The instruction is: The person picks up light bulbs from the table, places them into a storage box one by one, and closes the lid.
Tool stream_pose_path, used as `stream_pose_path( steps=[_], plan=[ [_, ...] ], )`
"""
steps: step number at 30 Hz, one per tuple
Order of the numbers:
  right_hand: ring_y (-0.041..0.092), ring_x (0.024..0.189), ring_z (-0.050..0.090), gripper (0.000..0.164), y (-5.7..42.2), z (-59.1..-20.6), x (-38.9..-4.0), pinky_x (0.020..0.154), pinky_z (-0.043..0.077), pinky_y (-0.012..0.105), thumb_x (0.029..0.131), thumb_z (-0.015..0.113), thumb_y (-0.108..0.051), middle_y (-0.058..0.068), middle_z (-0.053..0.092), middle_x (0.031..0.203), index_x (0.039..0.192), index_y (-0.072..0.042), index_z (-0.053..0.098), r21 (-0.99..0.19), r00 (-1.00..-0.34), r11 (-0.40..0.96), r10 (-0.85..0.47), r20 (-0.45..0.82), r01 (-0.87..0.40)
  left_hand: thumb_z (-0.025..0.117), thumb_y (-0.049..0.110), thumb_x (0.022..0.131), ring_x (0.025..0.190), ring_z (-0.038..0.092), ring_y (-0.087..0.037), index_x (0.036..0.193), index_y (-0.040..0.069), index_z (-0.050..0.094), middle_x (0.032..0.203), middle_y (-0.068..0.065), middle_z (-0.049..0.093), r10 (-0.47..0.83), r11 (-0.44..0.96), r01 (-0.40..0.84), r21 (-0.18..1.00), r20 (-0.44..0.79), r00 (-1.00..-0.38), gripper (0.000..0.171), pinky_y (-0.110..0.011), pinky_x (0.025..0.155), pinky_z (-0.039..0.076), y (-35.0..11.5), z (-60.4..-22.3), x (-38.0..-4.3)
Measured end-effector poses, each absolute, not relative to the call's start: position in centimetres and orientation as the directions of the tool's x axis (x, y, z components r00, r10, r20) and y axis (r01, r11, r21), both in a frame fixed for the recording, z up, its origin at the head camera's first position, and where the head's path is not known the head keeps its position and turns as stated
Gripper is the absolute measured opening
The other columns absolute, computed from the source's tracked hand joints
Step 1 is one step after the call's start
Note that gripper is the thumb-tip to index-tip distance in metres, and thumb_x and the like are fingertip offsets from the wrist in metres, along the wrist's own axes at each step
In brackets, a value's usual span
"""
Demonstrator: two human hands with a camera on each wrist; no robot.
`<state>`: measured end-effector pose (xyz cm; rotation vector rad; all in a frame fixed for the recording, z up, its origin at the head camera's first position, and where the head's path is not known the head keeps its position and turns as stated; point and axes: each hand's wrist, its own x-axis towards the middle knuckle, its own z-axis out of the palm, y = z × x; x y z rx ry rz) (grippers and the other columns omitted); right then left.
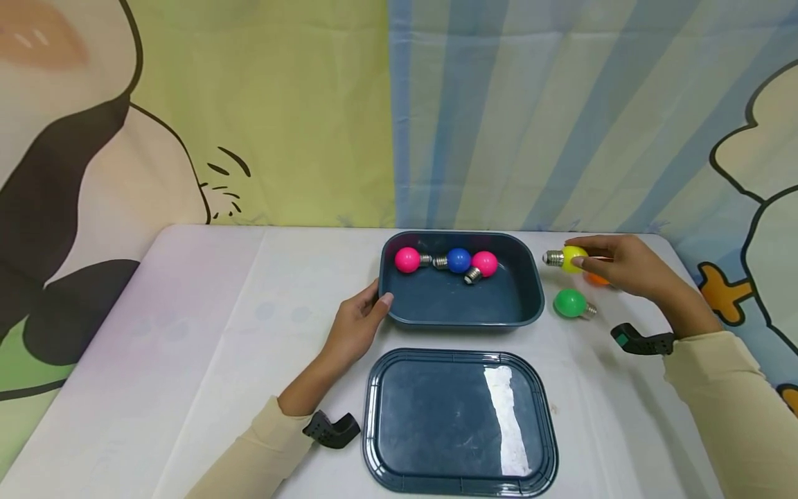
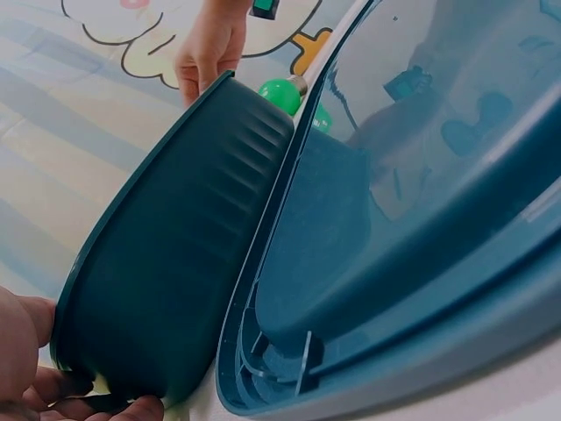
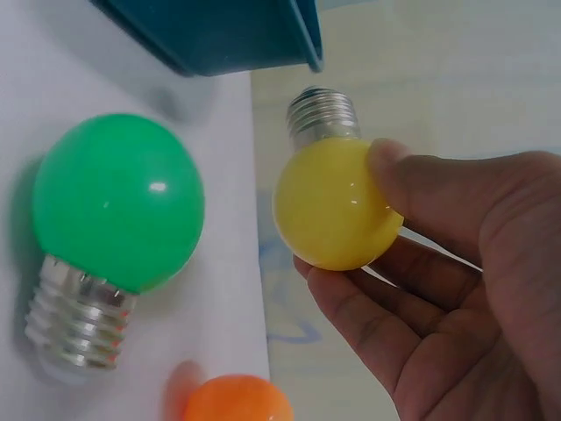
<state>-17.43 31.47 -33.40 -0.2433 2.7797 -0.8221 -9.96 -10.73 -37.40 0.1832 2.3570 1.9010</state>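
Note:
My right hand (image 1: 623,265) pinches a yellow light bulb (image 3: 333,206) between thumb and fingers, its metal screw base pointing left toward the container. Below that hand a green bulb (image 1: 570,303) lies on the table, and an orange bulb (image 1: 596,278) is partly hidden behind the fingers. With my left hand (image 1: 357,324) I grip the near left corner of a dark blue rectangular container (image 1: 461,305), thumb near the rim and fingers about its side. Inside lie a pink bulb (image 1: 408,260), a blue bulb (image 1: 459,260) and another pink bulb (image 1: 484,263).
A dark blue lid (image 1: 449,423) lies flat on the white-covered table (image 1: 249,374), just in front of the container. Behind the table's far edge hangs a printed cloth backdrop (image 1: 280,125). A black wrist device (image 1: 642,342) is on each forearm.

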Motion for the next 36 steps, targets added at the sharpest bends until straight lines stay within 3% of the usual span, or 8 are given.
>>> stream_pose_path(
  steps=[5, 9, 15, 18, 24, 29, 36],
  plan=[
    [0.044, 0.112, 0.054, 0.051, 31.1, -32.7, -17.5, 0.075, 0.058, 0.035, 0.100, 0.057, -0.030, 0.031, 0.049, 0.135, 0.142, -0.002, 0.049, -0.555, -0.959, 0.828, -0.216, -0.181, -0.082, 0.053, 0.013, 0.102, 0.134, 0.039, -0.029, 0.142, -0.013, 0.037, 0.145, -0.024, 0.039, 0.157, 0.216, 0.028, 0.976, -0.007, -0.988, 0.050, -0.032, 0.103, 0.040, -10.6, -37.0, -9.7],
    [0.043, 0.109, 0.056, 0.053, 30.7, -32.4, -17.5, 0.070, 0.058, 0.034, 0.099, 0.058, -0.033, 0.031, 0.051, 0.133, 0.142, -0.003, 0.049, -0.565, -0.963, 0.823, -0.197, -0.185, -0.060, 0.055, 0.018, 0.102, 0.134, 0.039, -0.027, 0.143, -0.009, 0.038, 0.146, -0.021, 0.040, 0.147, 0.209, 0.026, 0.978, -0.005, -0.989, 0.052, -0.032, 0.103, 0.039, -10.8, -38.8, -10.4],
    [0.044, 0.118, 0.053, 0.053, 30.1, -31.9, -17.8, 0.089, 0.052, 0.050, 0.098, 0.059, -0.034, 0.028, 0.049, 0.137, 0.140, -0.004, 0.052, -0.566, -0.966, 0.819, -0.211, -0.151, -0.091, 0.057, 0.027, 0.101, 0.134, 0.041, -0.023, 0.145, -0.003, 0.040, 0.146, -0.015, 0.042, 0.136, 0.197, 0.043, 0.980, 0.016, -0.991, 0.056, -0.030, 0.102, 0.041, -11.2, -40.9, -11.0],
    [0.042, 0.117, 0.055, 0.052, 29.5, -31.4, -17.8, 0.092, 0.050, 0.051, 0.098, 0.060, -0.035, 0.025, 0.053, 0.135, 0.139, -0.005, 0.054, -0.572, -0.966, 0.813, -0.225, -0.127, -0.114, 0.056, 0.029, 0.101, 0.134, 0.041, -0.022, 0.145, -0.003, 0.040, 0.147, -0.015, 0.042, 0.140, 0.187, 0.049, 0.981, 0.023, -0.990, 0.057, -0.029, 0.102, 0.041, -11.2, -41.0, -11.0],
    [0.040, 0.116, 0.057, 0.044, 27.0, -30.5, -18.0, 0.092, 0.050, 0.050, 0.098, 0.061, -0.024, 0.023, 0.057, 0.130, 0.137, -0.004, 0.056, -0.620, -0.956, 0.767, -0.278, -0.088, -0.166, 0.056, 0.030, 0.101, 0.133, 0.040, -0.017, 0.145, -0.003, 0.040, 0.147, -0.013, 0.042, 0.148, 0.189, 0.049, 0.981, 0.021, -0.989, 0.057, -0.025, 0.101, 0.040, -11.0, -40.8, -11.0],
    [0.039, 0.118, 0.056, 0.040, 23.9, -30.0, -18.5, 0.094, 0.048, 0.052, 0.099, 0.060, -0.021, 0.020, 0.060, 0.127, 0.135, -0.005, 0.058, -0.663, -0.934, 0.724, -0.342, -0.105, -0.191, 0.056, 0.030, 0.101, 0.134, 0.040, -0.020, 0.145, -0.004, 0.040, 0.147, -0.015, 0.041, 0.147, 0.199, 0.062, 0.978, 0.033, -0.989, 0.058, -0.027, 0.102, 0.040, -11.1, -40.8, -11.0],
    [0.036, 0.113, 0.059, 0.037, 20.3, -30.0, -19.9, 0.094, 0.049, 0.052, 0.098, 0.060, -0.016, 0.016, 0.063, 0.123, 0.132, -0.004, 0.060, -0.647, -0.893, 0.704, -0.443, -0.079, -0.292, 0.056, 0.033, 0.100, 0.133, 0.040, -0.015, 0.146, -0.001, 0.040, 0.148, -0.011, 0.042, 0.142, 0.185, 0.033, 0.982, 0.006, -0.990, 0.059, -0.024, 0.100, 0.041, -11.0, -40.9, -10.8]
  ],
)
